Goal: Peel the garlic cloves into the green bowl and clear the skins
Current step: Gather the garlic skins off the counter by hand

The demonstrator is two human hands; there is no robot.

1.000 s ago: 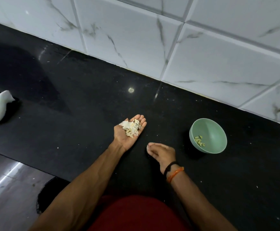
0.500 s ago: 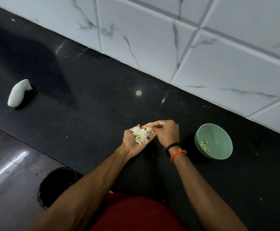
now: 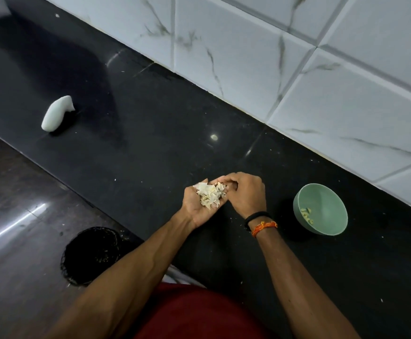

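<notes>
Both hands [image 3: 224, 199] together, right fingertips hidden among garlic skins [image 3: 209, 195].

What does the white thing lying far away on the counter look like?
Follow the black counter away from the green bowl, past both hands, toward its far left end. There the white lump lies alone, smooth and rounded with a pinched tip, unlike the flaky garlic skins.

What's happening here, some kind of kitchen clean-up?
A person at a black counter is tidying up after peeling garlic. Their left hand is cupped palm-up with a heap of papery garlic skins in it, and the right hand is at that heap with curled fingers, seemingly adding scraps. A few peeled cloves lie in the green bowl to the right. A dark bin stands on the floor below the counter.
</notes>
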